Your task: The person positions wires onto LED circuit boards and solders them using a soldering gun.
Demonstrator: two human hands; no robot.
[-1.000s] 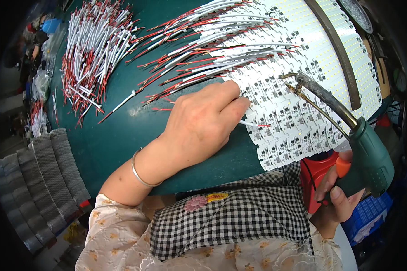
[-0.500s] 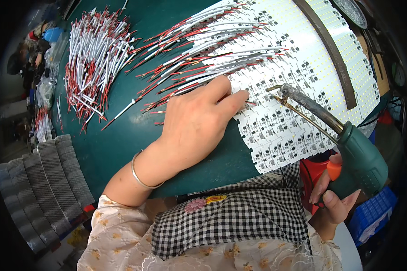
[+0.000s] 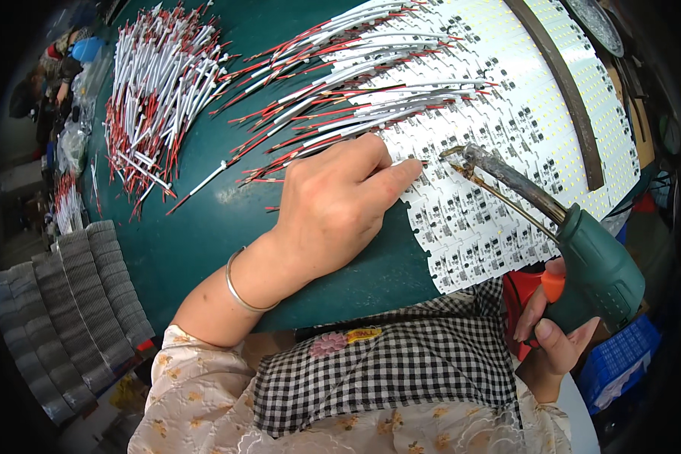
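My left hand (image 3: 337,200) reaches over the near left edge of the white circuit boards (image 3: 473,219). Its thumb and forefinger are pinched together on a thin wire, with only a small end showing past the fingertips. In my right hand (image 3: 556,333) is a green soldering gun (image 3: 601,265) with an orange trigger. Its dark metal tip (image 3: 452,153) is at the boards, just right of my left fingertips. Beyond that hand, rows of red and white wires (image 3: 408,106) lie partly on the boards; what is under the palm is hidden.
A large heap of red and white wires (image 3: 155,98) lies at the far left of the green table (image 3: 204,242). A dark curved bar (image 3: 564,87) rests across the boards. Stacked grey ridged pieces (image 3: 76,310) stand at lower left, and a blue basket (image 3: 624,359) at lower right.
The soldering tip has come closer to my left fingertips. My left hand has shifted slightly right in the picture, as have the boards and the wires on them.
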